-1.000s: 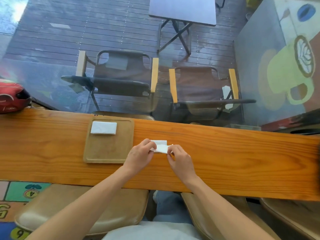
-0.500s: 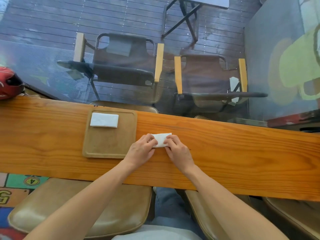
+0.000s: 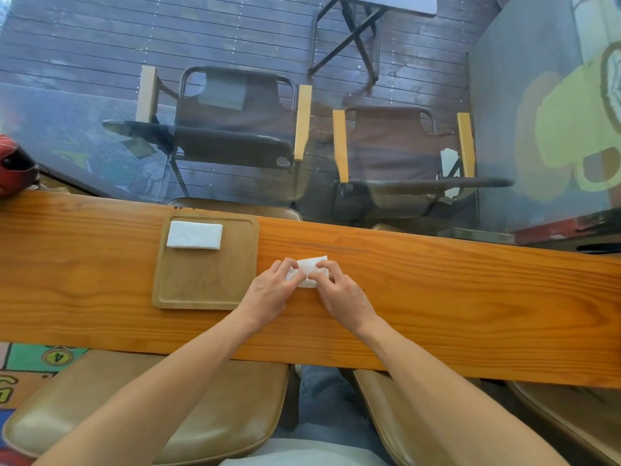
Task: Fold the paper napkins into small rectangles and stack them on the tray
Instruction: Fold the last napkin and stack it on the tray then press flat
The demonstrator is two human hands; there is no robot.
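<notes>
A small white paper napkin (image 3: 311,266), partly folded, lies on the wooden counter just right of a brown tray (image 3: 205,284). My left hand (image 3: 268,292) pinches its left side and my right hand (image 3: 342,294) presses its right side; my fingers hide much of it. A folded white napkin rectangle (image 3: 195,235) rests flat in the tray's far left corner.
The long wooden counter (image 3: 470,297) runs left to right against a glass window. A red helmet (image 3: 15,164) sits at its far left end. Tan stool seats (image 3: 151,408) stand under the counter's near edge. Beyond the glass are two folding chairs.
Both hands have closed in over the napkin, folding it smaller. The camera view tilted down a little. The napkin on the tray has not moved.
</notes>
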